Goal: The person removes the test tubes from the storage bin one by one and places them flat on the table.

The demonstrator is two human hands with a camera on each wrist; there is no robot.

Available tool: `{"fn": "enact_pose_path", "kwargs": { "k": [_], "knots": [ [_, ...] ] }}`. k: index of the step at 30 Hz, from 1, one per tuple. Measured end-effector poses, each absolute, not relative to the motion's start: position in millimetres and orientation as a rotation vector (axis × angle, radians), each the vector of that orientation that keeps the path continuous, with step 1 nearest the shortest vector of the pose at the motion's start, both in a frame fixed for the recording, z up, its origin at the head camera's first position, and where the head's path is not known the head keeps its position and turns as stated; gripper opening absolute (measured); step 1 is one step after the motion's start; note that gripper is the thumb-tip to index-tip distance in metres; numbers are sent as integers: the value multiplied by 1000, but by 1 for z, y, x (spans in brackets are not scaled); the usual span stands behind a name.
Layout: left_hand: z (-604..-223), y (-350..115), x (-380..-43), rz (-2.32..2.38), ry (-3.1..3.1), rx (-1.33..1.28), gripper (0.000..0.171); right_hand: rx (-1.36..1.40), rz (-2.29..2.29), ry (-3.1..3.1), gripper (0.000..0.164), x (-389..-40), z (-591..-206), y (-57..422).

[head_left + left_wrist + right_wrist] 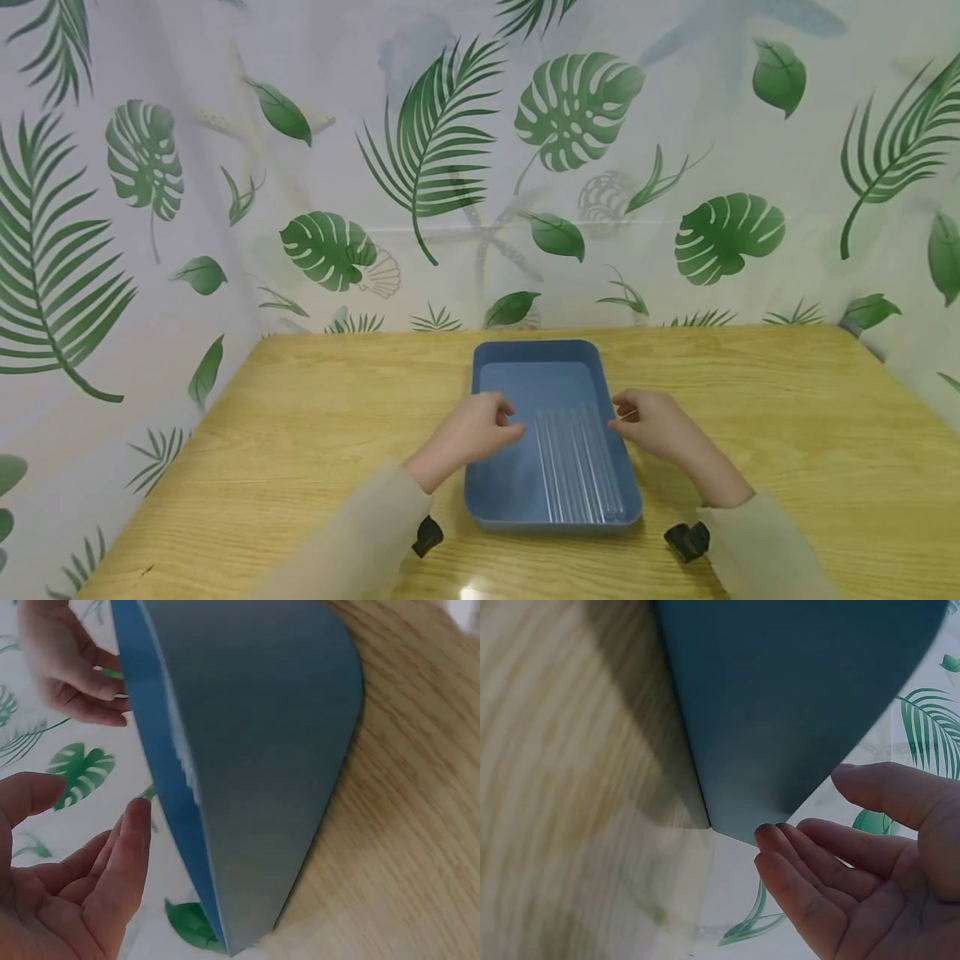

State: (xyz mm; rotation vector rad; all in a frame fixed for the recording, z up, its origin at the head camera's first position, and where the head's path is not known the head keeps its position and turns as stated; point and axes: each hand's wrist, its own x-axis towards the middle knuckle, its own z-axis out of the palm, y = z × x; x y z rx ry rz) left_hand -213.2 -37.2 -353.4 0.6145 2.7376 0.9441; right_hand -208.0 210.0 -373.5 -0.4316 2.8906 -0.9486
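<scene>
A blue rectangular tray (510, 492) sits on the table in front of me. Several long clear tubes (573, 467) lie side by side in its right half, pointing away from me. My left hand (480, 425) hovers over the tray's left side, fingers loosely bent and nothing between them; the left wrist view shows its thumb and fingers spread apart. At the tray's right edge is my right hand (652, 421), its fingertips close to the rim. In the right wrist view, this hand (877, 862) is empty too, with relaxed fingers beside the tray's outer wall (780, 712).
The light wooden table (337, 400) extends to both sides of the tray. Behind it hangs a white cloth (480, 167) printed with green leaves. A black wrist device (687, 542) sits under the right sleeve, another (428, 537) under the left.
</scene>
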Motion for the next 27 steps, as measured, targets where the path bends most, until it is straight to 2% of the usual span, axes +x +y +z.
{"fn": "enact_pose_path", "kwargs": {
  "k": [4,7,12,14,21,27],
  "knots": [
    [-354,-27,-218,906,2657,566,33,-431,-933,2876,38,-209,-373,210],
    [-356,-20,-221,878,2643,507,19,-432,-927,2865,37,-210,-372,209],
    [-359,-10,-226,775,2653,438,43,-429,-932,2849,37,-210,-373,210],
    [-360,-6,-228,748,2646,423,44,-424,-932,2848,37,-210,-374,211],
    [-369,8,-231,687,2655,420,22,-426,-931,2855,37,-210,-373,212],
    [-375,13,-228,662,2652,389,19,-440,-939,2849,36,-211,-375,209]
  ]
}}
